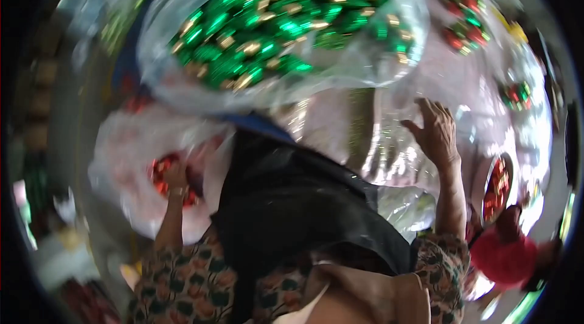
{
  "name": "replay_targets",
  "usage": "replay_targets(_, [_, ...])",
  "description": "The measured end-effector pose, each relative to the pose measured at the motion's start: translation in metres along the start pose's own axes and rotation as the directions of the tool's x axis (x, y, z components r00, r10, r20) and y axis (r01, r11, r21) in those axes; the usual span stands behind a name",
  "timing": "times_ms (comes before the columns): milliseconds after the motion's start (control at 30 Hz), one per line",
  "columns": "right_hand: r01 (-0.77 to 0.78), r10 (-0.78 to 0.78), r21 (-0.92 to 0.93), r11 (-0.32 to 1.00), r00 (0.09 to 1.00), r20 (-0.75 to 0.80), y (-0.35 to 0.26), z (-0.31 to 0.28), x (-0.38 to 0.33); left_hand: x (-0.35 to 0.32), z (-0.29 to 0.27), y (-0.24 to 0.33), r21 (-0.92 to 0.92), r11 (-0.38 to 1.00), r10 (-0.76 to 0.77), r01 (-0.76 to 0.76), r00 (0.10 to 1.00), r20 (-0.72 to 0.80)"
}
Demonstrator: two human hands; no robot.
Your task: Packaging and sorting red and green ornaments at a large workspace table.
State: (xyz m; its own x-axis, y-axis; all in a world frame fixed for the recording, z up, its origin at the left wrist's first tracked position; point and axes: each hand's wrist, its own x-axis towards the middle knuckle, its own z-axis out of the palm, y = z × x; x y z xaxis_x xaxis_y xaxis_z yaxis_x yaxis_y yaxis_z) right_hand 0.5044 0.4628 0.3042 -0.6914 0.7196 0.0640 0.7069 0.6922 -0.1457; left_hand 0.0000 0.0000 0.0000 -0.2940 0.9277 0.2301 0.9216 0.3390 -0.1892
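Note:
My left hand (176, 175) is down in a clear plastic bag (125, 160) at the left, among shiny red ornaments (161, 169). Its fingers are hidden there and blurred, so what they grip does not show. Over the plastic-covered table (420, 84) my right hand (437, 129) hangs open, thumb apart from the fingers, holding nothing. Beyond both hands lies a large clear plastic bag (201, 102), its mouth wide and full of shiny green ornaments (261, 32) with gold-coloured parts. A black apron (286, 202) covers my front.
Bunches of red, green and gold ornaments (465, 35) lie at the far right. A smaller cluster (517, 96) is nearer. An oval container (497, 187) of red shiny pieces stands at the right. Another person in pinkish red (505, 254) is at the lower right.

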Motion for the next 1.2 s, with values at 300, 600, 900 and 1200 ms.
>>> replay_targets(300, [0.152,-0.214,0.402,0.903,0.97,0.114,-0.134,-0.016,-0.026,-0.117,-0.033,-0.004,-0.31,0.364,-0.799,0.879,0.465,0.382])
replay_targets(600, [0.266,-0.279,0.101,0.959,0.948,0.15,-0.158,0.022,0.017,-0.117,-0.017,-0.029,0.06,0.742,-0.668,0.668,0.728,0.152])
replay_targets(900, [0.24,-0.238,-0.01,0.971,0.966,0.096,-0.155,0.032,0.013,-0.061,0.0,-0.088,0.306,0.826,-0.534,0.474,0.48,0.696])
replay_targets(1200, [0.026,-0.008,0.041,0.999,0.924,-0.383,-0.135,-0.013,-0.072,0.022,-0.162,-0.029,-0.678,0.546,-0.436,0.493,0.858,0.273])
